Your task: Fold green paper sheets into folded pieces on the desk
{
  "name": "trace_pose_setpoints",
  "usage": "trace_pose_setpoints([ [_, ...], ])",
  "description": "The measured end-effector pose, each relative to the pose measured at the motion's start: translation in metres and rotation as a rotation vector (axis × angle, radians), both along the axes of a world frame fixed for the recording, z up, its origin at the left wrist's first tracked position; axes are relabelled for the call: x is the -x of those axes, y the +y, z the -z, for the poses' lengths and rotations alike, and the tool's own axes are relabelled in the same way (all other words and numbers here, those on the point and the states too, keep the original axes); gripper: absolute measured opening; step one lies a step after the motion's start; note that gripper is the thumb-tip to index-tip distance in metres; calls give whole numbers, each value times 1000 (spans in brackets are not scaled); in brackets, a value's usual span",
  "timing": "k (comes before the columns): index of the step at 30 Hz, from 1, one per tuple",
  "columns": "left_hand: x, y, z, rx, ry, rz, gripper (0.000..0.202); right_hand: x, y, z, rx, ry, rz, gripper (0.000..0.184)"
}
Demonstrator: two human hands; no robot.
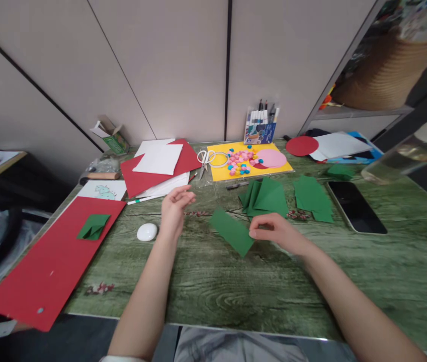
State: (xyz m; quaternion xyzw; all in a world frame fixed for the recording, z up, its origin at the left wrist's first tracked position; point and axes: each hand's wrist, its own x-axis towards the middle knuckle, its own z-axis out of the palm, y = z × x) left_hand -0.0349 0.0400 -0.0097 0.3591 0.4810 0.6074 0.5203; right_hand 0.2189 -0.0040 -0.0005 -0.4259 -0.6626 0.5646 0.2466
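Observation:
My right hand (pixel 273 231) pinches the right corner of a green paper rectangle (pixel 232 232) between thumb and fingers. The paper is held slightly tilted over the green wood-grain table (pixel 213 296). To its left, my left hand (pixel 175 208) is raised with loosely bent fingers and nothing visible in them. Just beyond the right hand lies a fanned stack of green paper (pixel 271 196). Another group of green pieces (pixel 313 197) is further right. A folded green paper (pixel 94 227) rests on a long red sheet (pixel 53 256) at the left.
A white mouse-shaped object (pixel 147 232) sits left of my left hand. Scissors (pixel 203 161) lie beside a yellow sheet (pixel 217 174) bearing small coloured balls (pixel 240 161). A black-screened phone (pixel 356 206) and a clear bottle (pixel 398 156) stand at the right. A marker box (pixel 260 128) is against the wall.

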Motion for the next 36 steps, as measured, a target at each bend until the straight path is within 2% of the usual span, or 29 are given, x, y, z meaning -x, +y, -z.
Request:
trace_pose_setpoints([
  [2, 4, 5, 3, 22, -59, -64, 31, -2, 0, 1, -1, 40, 35, 23],
  [4, -4, 3, 6, 75, -124, -10, 31, -3, 1, 2, -16, 80, 85, 24],
  [9, -45, -24, 9, 229, -331, 309, 23, -3, 3, 9, -38, 181, 210, 23],
  [11, -55, -35, 5, 233, -386, 505, 27, -2, 4, 12, -6, 226, 230, 22],
  [14, -60, -46, -3, 178, -425, 636, 33, 1, 3, 15, 64, 289, 227, 22],
  [22, -61, -54, -13, 72, -466, 686, 52, 14, -6, 13, 243, 521, 146, 22],
  [32, -60, -52, -1, 7, -474, 734, 83, 17, -10, 18, 342, 624, 76, 14],
  [36, -60, -50, 2, 16, -451, 750, 84, 18, -10, 18, 345, 619, 64, 14],
])
